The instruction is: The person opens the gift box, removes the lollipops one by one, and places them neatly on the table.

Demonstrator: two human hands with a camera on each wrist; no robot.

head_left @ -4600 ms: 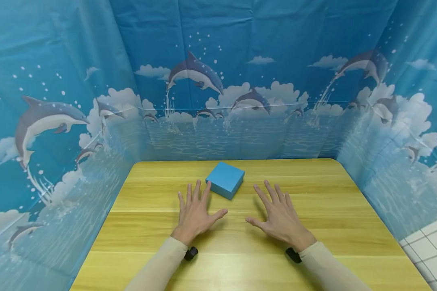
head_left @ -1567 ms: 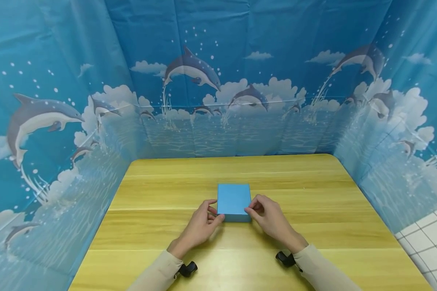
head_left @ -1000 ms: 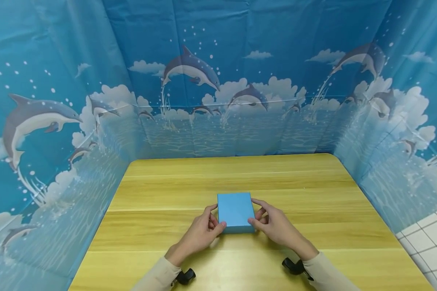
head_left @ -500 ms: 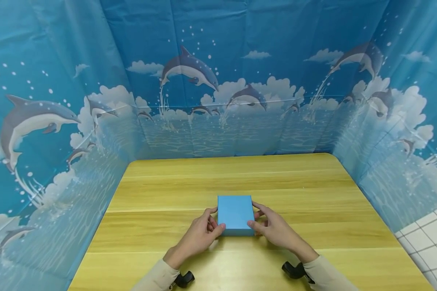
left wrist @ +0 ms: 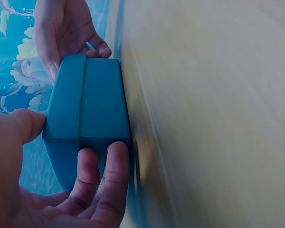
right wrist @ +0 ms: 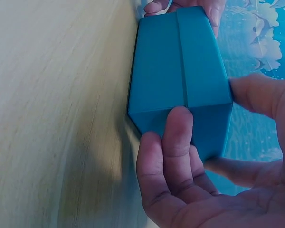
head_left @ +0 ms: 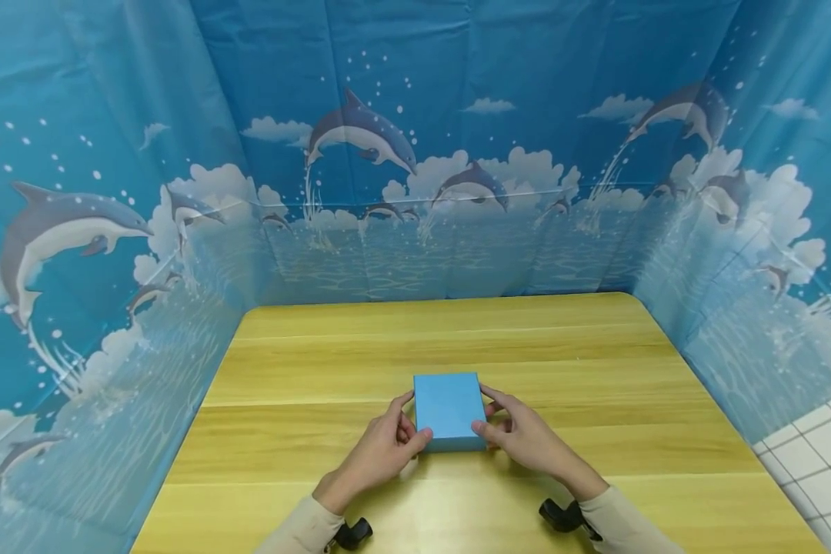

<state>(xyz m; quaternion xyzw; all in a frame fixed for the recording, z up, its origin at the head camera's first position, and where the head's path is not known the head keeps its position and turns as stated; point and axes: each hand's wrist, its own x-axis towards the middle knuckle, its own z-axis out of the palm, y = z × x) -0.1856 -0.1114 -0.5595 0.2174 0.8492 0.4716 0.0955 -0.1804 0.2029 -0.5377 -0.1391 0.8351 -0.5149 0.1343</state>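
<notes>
Yellow-grained wood makes up the rectangular wooden table (head_left: 595, 385), the biggest thing I see, walled on three sides by a blue dolphin-print plastic backdrop (head_left: 457, 115). Bare tabletop lies on every side of the work, with wide room toward the far edge and both side edges, less toward the near edge where my sleeves enter.

My left hand (head_left: 381, 454) comes in from the lower left, fingers curled, gripping the left side of the small flat blue cardboard box (head_left: 448, 410); my right hand (head_left: 526, 438) mirrors it on the right side. The box sits near the table's middle, square to me.

From the head view I see only its plain top. The left wrist view shows the box (left wrist: 88, 107) has a seam between lid and base, with my thumb on the lid's edge and my fingers (left wrist: 111, 175) against the near corner. The right wrist view shows the same seam on the box (right wrist: 180, 71).
</notes>
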